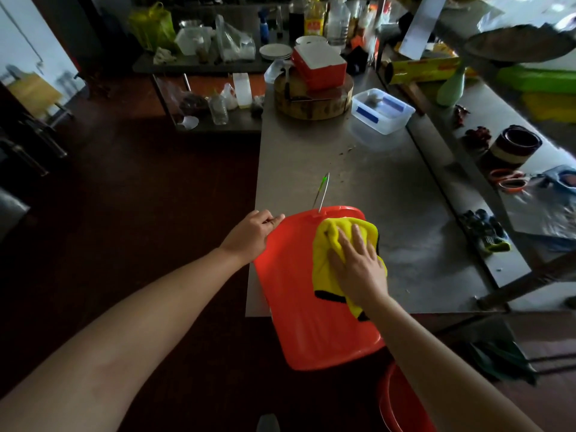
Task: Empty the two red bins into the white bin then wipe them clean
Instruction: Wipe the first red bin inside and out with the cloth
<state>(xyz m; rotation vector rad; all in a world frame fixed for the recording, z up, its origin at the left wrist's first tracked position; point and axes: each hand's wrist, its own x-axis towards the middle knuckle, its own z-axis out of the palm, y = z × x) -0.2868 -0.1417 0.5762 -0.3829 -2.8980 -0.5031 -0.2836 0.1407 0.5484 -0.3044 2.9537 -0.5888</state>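
A red bin (299,307) lies tipped on its side over the near edge of the steel table (389,188), its wire handle sticking up at the far end. My left hand (249,233) grips the bin's left rim. My right hand (358,263) presses flat on a yellow cloth (327,244) with black trim, spread over the bin's outer wall. A second red bin (402,403) stands on the floor at the lower right, partly behind my right forearm. No white bin is in view.
On the table's far end sit a round wooden block (311,102) with a red-and-white box (321,65) and a clear plastic tub (381,110). A lower shelf at the right holds scissors (509,180), gloves (486,230) and a bowl (514,146). Dark floor lies to the left.
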